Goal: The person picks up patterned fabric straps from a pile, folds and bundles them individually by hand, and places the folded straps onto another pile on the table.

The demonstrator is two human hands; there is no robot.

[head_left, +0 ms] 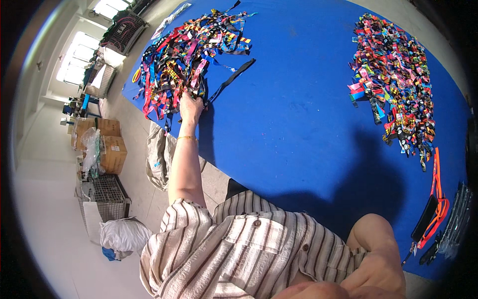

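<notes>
Straps (pixel 186 60) in a tangled heap over on the left, and right in at the near edge, the left hand (pixel 191 105)! Curled, touching, fingertips lost among the colours; clamped on one strap or merely resting there, no telling from this angle. Fiddly stuff, seemingly a matter of working one piece loose. Best bet: pinch a single strap close to that near edge, thumb against fingers, nothing bunched in along with it. Then steady, easy does it, draw back low toward the wrist rather than yank upward, and pause at any snag. Careful with the loops, too: likely to hook on neighbours and drag half the heap along.

And just to the right of those fingers, a black strap (pixel 232 78), trailing out and away, slightly beyond the hand: perhaps the easiest pick, judging by that free end. On across the blue surface (pixel 294 99) to the right arm (pixel 373 234), folded sharply at the elbow, well apart from the left hand. Right hand itself out of sight, so no word on its grip. Farther out, beyond the right elbow and well to the right of the left hand, a second heap of straps (pixel 398 84), touched by neither arm. Closer in, just right of that elbow, an orange strap (pixel 443 209); rightmost of all, dark lengths in clear wrapping (pixel 455 219).
</notes>
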